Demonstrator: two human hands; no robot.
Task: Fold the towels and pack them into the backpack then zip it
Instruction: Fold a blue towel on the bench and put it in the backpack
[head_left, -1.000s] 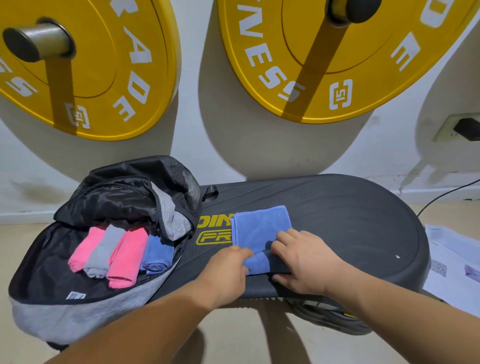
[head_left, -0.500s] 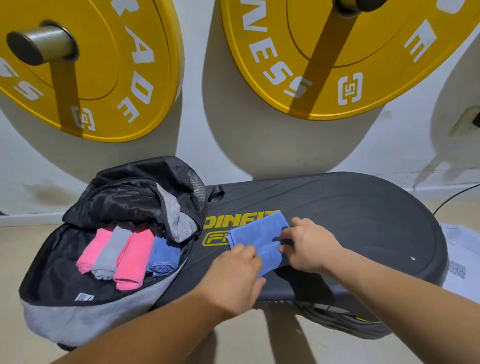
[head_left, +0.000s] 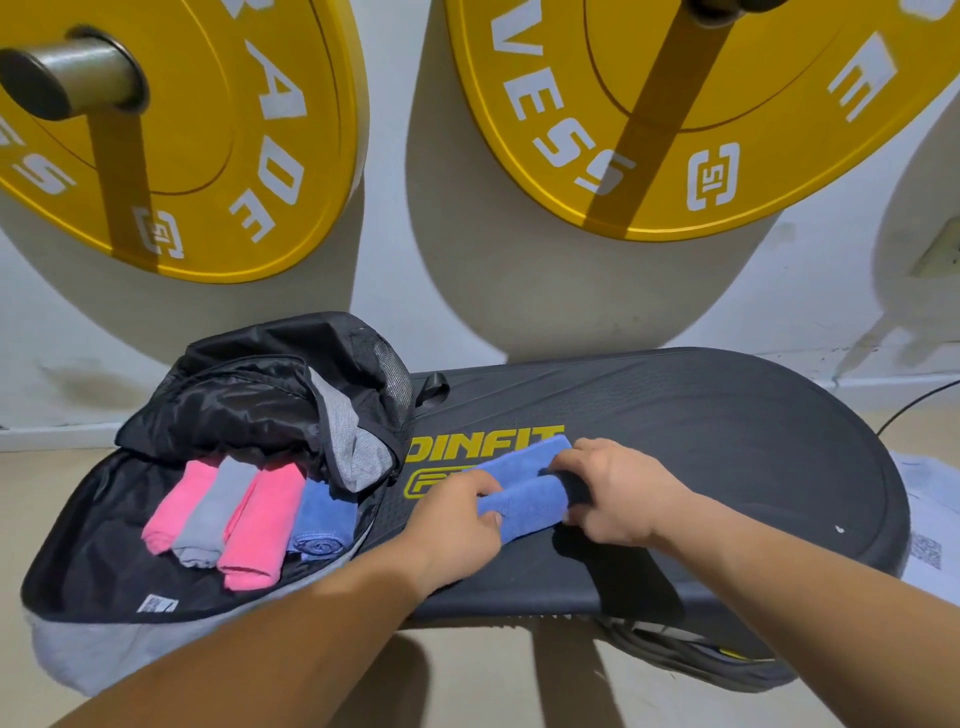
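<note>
On the black exercise board (head_left: 727, 467), I see both hands holding a half-rolled blue towel (head_left: 524, 501). The left hand (head_left: 457, 525) pinches its left end, fingers curled on top, thumb on the near side. The right hand (head_left: 613, 493) grips the right end, fingers bent close. Yellow letters beside the towel read "DINFIT". At left, the open backpack (head_left: 93, 634) holds four rolled towels (head_left: 260, 519): pink, grey, pink, blue. Above, two yellow weight plates (head_left: 260, 104) carry white letters, only partly readable.
</note>
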